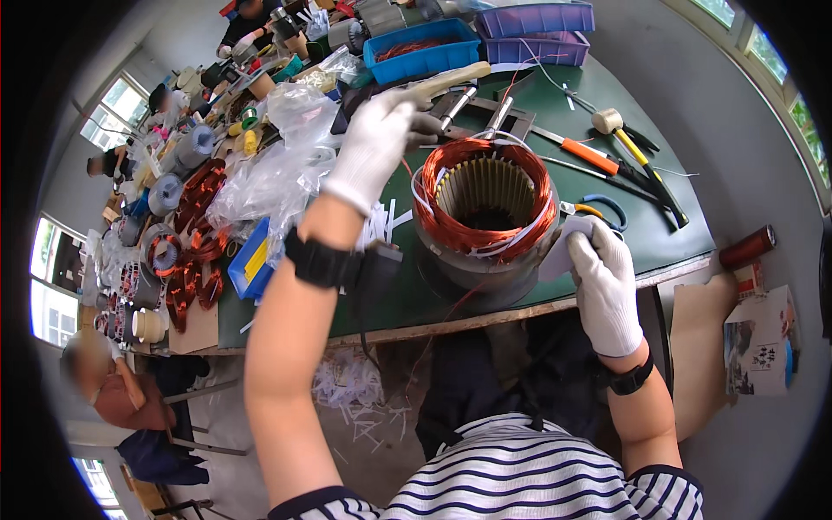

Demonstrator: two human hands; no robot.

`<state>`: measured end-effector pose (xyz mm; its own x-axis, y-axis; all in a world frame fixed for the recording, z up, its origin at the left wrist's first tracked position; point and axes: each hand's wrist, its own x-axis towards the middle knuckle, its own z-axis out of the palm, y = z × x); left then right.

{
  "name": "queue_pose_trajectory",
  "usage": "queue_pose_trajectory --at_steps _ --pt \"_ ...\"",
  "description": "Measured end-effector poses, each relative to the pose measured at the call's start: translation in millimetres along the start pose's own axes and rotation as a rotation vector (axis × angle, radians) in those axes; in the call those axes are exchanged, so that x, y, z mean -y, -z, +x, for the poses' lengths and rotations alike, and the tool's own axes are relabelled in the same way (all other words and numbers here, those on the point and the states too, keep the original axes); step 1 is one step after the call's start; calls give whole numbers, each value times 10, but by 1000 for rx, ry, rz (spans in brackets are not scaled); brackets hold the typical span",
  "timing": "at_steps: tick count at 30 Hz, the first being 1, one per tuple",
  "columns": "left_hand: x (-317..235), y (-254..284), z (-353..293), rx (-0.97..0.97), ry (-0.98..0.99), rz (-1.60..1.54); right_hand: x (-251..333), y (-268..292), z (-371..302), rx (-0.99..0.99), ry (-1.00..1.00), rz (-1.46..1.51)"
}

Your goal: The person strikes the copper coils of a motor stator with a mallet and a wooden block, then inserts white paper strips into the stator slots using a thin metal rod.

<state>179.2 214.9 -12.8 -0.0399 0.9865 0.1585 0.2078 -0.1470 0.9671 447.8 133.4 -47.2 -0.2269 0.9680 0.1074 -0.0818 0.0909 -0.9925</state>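
A motor stator with a thick ring of copper winding (438, 230) stands upright on the table in front of me. White tape or sleeving runs around its top, and yellowish slot liners line the bore. My left hand (379, 147), in a white glove with grey fingertips, is raised beyond its left side. The fingers are closed around a flat tan stick (451, 80) that points right. Beside the stator's right side, my gloved right hand (602, 282) pinches a small white sheet (559, 250), whose edge is close to the housing.
On the green tabletop (641, 247) lie a mallet (608, 121), an orange-handled knife (589, 156) and scissors (607, 208). A blue bin (422, 62) holds copper wire; purple bins (537, 19) stand beside it. Plastic bags (277, 186) and copper coils (195, 208) crowd the left. Other people sit further off.
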Motion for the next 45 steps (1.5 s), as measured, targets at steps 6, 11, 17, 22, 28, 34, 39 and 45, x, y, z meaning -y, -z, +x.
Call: queue_pose_trajectory --at_steps 6,11,17,22,28,34,39,45 --pt "-887 -103 193 -300 -517 670 33 118 267 -132 76 -242" --pt "-833 -325 -475 -612 -1193 1031 223 148 656 -2 239 -630" --pt "-196 -521 -134 157 -577 1018 262 35 1347 292 308 -739" --pt "67 -483 13 65 -689 779 267 -11 1448 350 98 -780" --pt "138 -484 15 30 -727 944 225 -23 1549 394 177 -897" --pt "148 -477 41 64 -695 951 208 -47 1729 498 215 -1128" --pt "131 -492 -9 42 -682 1039 229 -31 1678 496 191 -1014" --pt "149 -503 -85 -34 -735 938 293 79 1260 291 166 -877"
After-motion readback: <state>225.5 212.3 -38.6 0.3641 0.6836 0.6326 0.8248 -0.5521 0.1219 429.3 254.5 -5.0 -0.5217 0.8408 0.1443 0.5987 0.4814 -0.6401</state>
